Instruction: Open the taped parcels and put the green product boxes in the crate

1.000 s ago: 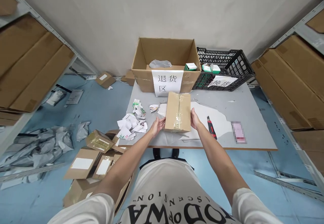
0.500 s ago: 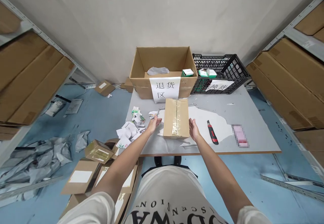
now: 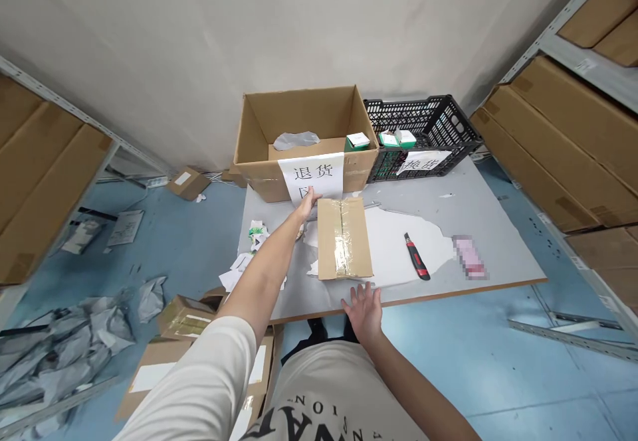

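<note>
Sign (image 3: 313, 175) "退货" on carton (image 3: 259, 155)

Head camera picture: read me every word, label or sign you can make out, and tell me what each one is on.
"退货" on the white paper sign taped to the big cardboard box; its lower line is hidden by the left hand.
Paper sign on the black crate: too small to read.
Shirt print: cut off, unreadable.
Pink item: blurred.

Left hand (image 3: 309, 203) beside taped box (image 3: 343, 238)
</note>
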Available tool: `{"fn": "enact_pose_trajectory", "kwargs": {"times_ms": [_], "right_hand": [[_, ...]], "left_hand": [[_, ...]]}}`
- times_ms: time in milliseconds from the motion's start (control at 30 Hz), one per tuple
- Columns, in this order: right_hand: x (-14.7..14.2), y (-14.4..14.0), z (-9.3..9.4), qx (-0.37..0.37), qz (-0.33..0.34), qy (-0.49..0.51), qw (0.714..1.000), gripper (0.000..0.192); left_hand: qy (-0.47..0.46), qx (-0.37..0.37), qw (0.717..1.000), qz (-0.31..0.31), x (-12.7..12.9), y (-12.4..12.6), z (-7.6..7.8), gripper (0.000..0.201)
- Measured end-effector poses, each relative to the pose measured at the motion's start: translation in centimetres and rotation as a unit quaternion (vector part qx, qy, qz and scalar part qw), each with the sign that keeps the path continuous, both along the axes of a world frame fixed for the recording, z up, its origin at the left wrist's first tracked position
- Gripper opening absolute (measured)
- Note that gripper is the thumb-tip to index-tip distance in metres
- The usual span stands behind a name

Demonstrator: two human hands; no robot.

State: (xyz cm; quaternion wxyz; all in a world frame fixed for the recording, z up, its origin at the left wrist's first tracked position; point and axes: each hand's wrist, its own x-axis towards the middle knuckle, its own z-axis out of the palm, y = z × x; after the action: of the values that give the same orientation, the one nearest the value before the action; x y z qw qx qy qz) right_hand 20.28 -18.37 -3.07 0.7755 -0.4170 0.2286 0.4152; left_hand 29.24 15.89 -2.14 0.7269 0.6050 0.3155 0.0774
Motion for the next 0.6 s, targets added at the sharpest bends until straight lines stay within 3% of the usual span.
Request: {"fn": "enact_pose_trajectory", "kwargs": {"times_ms": [133,267,433,600], "right_hand": [[1.5,1.6,2.0,0.033,-0.003,-0.02,0.999,0.06],[3.4,1.5,2.9,0.02,0.031,-0.058,0.998,0.059],[8.9,0.6,3.9,-0.019,0.093,-0.089,0.991,0.059],[16.0,1.4,5.6,-0.041,0.187,-0.158,0.969,0.066]], "left_hand": [[-0.014,-0.02,0.999,-0.037,0.0,-0.3,-0.2,0.085],[-0.028,-0.012,1.0,0.004,-1.5,-0.6,0.8,0.082],[-0.04,-0.004,0.998,0.053,-6.5,-1.6,2.5,0.085],[-0.048,-0.006,0.997,0.057,-12.5,-5.4,2.6,0.095]]}}
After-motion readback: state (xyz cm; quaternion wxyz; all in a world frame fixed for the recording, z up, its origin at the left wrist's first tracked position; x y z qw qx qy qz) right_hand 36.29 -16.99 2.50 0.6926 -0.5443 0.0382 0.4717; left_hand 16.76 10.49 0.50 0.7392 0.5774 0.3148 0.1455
